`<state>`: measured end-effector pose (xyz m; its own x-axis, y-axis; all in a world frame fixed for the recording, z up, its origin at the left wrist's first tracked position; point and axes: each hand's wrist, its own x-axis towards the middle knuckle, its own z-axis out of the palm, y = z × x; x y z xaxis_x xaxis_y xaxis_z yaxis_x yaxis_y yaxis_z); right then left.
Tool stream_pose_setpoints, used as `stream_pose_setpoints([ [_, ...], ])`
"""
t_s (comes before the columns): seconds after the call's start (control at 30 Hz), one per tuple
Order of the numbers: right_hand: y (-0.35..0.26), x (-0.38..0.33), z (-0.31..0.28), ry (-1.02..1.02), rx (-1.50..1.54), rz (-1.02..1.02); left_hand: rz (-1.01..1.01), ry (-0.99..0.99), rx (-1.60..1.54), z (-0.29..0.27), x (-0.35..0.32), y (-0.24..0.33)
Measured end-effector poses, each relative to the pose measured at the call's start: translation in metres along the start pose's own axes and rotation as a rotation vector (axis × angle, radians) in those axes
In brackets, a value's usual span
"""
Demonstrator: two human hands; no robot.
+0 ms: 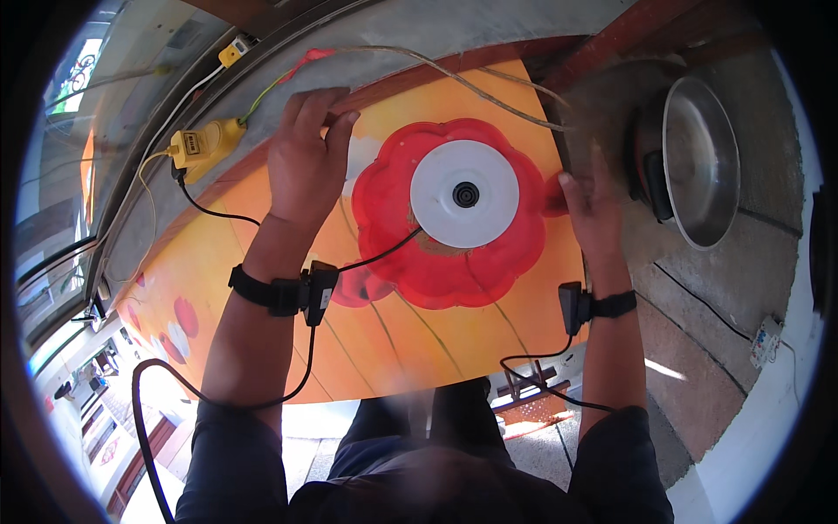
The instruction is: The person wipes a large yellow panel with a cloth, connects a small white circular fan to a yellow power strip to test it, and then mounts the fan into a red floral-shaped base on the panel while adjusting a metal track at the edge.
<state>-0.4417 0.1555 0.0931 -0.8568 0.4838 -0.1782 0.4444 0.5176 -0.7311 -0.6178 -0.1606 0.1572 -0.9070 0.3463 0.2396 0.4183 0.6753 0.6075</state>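
Note:
A white round kettle base (428, 179) with a black connector at its centre sits on a red scalloped flower shape (384, 253), on an orange patterned table (428, 341). From the base's near left a black cord runs under my left wrist. My left hand (305, 162) is over the table's far left part, fingers bent, thumb apart, nothing visible in it. On the other side of the base, beyond the table's right edge, my right hand (596, 214) points away from me with thumb apart, slightly blurred. It appears empty. Both wrists carry black straps with small cabled devices.
A steel vessel (703, 166) with a black handle (656, 185) stands to the right. Yellow power plugs (202, 148) lie at the far left. A pale cable (445, 74) crosses the table's far edge. Toward the right wall sits a white socket box (766, 342).

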Motion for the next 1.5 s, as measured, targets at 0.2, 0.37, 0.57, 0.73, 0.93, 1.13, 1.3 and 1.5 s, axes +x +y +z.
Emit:
stream_pose_setpoints([
  [0.2,-0.013,0.07,0.013,0.211,-0.036,-0.288,0.169,0.07,0.239,-0.001,0.036,-0.02],
  [0.37,-0.027,0.112,0.015,0.242,-0.05,-0.214,0.323,0.019,0.266,0.023,0.058,-0.02],
  [0.57,-0.02,0.156,0.056,0.333,0.204,-0.014,0.315,-0.02,0.276,0.052,0.064,-0.037],
  [0.73,-0.016,0.162,0.069,0.311,0.524,0.088,0.314,0.014,0.328,0.059,0.061,-0.045],
  [0.93,0.001,0.175,0.073,0.28,0.85,0.147,0.313,0.024,0.3,0.06,0.064,-0.044],
  [1.13,-0.033,0.16,0.071,0.304,1.059,0.272,0.293,0.022,0.291,0.057,0.063,-0.047],
  [1.3,-0.008,0.156,0.082,0.401,0.971,0.188,0.285,0.033,0.272,0.058,0.063,-0.045],
  [1.5,-0.022,0.153,0.083,0.354,1.042,0.189,0.279,0.034,0.271,0.056,0.062,-0.046],
])
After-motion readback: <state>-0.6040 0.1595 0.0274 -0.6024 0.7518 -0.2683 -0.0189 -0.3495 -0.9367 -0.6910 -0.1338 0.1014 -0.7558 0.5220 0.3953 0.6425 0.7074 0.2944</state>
